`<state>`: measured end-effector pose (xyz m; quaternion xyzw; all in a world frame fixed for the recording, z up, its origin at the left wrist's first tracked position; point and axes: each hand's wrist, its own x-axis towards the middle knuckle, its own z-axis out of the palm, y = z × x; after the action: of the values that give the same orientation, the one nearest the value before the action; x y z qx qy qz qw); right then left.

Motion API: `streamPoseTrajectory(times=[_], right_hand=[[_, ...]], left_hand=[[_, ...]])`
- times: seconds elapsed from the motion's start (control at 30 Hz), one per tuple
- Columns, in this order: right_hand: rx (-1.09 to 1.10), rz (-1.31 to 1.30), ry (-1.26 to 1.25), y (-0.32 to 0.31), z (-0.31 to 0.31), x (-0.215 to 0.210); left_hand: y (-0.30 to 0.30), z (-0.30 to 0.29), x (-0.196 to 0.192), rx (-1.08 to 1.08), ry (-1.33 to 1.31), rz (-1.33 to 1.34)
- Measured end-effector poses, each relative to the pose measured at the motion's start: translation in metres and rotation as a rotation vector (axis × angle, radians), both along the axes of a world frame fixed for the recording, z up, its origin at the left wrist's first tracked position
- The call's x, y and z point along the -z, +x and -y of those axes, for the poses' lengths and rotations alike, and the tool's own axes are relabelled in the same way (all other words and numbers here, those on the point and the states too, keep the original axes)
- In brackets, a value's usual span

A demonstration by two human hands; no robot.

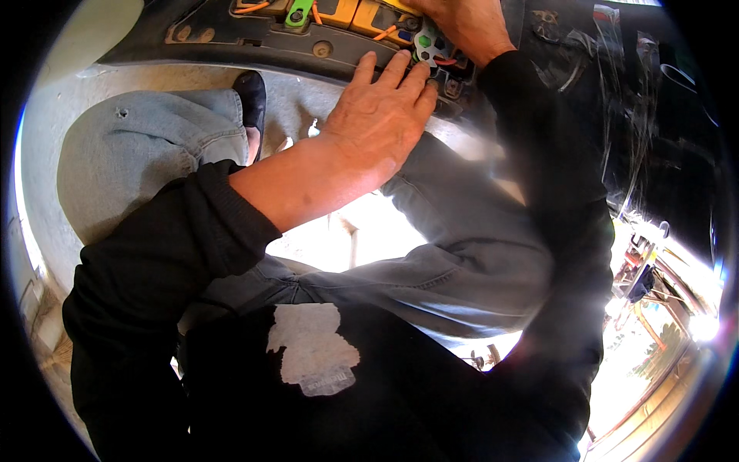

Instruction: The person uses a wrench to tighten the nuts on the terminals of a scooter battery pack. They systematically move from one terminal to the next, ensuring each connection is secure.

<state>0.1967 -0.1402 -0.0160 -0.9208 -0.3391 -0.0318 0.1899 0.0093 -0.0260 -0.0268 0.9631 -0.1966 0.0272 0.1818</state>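
Observation:
My left hand point(385, 115) lies with its fingers stretched out over the edge of a black plastic panel point(269, 52). Its fingertips are beside a green and white patterned piece point(426, 45). Just above that piece is my right hand point(466, 29), bent down over a housing of yellow blocks point(339, 11). The picture's top edge cuts off its fingertips, so what they touch cannot be made out. Orange cables point(317, 13) run across the yellow blocks, and a bright green bracket point(298, 14) sits among them.
Black bodywork with strips of clear tape point(616, 92) spans the upper right. My legs in faded jeans point(146, 146) are bent on either side, above a concrete floor point(58, 165). At the lower right is cluttered metal gear point(643, 277) in strong glare.

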Motion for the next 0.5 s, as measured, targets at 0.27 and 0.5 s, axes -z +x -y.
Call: streamPoseTrajectory(times=[0.27, 0.5], right_hand=[[0.068, 0.042, -0.023, -0.0039, 0.0047, 0.0022], [0.082, 0.014, -0.034, -0.0037, 0.0033, 0.0019]], left_hand=[[0.0008, -0.0002, -0.0014, -0.013, 0.013, -0.017], [0.0012, 0.0008, -0.0001, -0.020, 0.029, 0.001]])
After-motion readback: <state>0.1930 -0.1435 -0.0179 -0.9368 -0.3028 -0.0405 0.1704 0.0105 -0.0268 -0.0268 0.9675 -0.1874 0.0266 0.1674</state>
